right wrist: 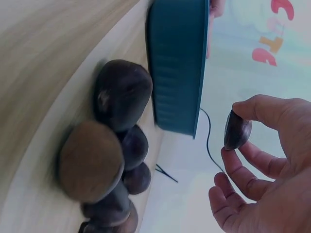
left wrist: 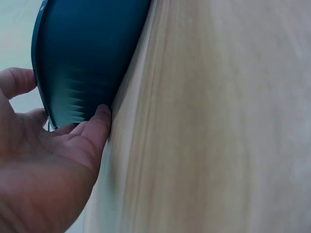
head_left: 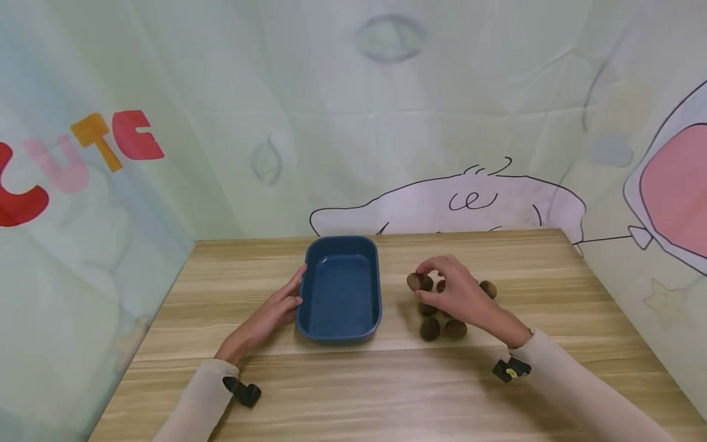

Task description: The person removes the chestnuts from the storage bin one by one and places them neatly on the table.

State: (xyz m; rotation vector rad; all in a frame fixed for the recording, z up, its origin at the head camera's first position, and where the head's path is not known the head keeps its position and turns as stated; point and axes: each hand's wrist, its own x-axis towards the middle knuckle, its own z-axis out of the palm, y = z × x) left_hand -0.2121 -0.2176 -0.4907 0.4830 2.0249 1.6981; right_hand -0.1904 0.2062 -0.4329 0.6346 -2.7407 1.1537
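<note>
In the head view a deep blue rectangular tray (head_left: 343, 336) stands mid-table, its inside floor showing. My left hand (head_left: 275, 307) rests on the tray's left side with its fingers extended. The left wrist view has those fingertips (left wrist: 102, 112) against the outer wall, low by the tabletop. To the tray's right, my right hand (head_left: 457, 293) pinches one dark, glossy chestnut (right wrist: 237, 130) between thumb and fingertips, above the table. Several more chestnuts (head_left: 429, 329) lie in a loose group beneath and around that hand, which partly hides them. One turns a lighter brown face (right wrist: 91, 161) to the right wrist camera.
The wood-grain table (head_left: 353, 393) ends at a printed curtain (head_left: 331, 123) behind and at both sides. A small black device sits at each sleeve cuff (head_left: 212, 374). Thin dark lines on the curtain show behind the tray in the right wrist view.
</note>
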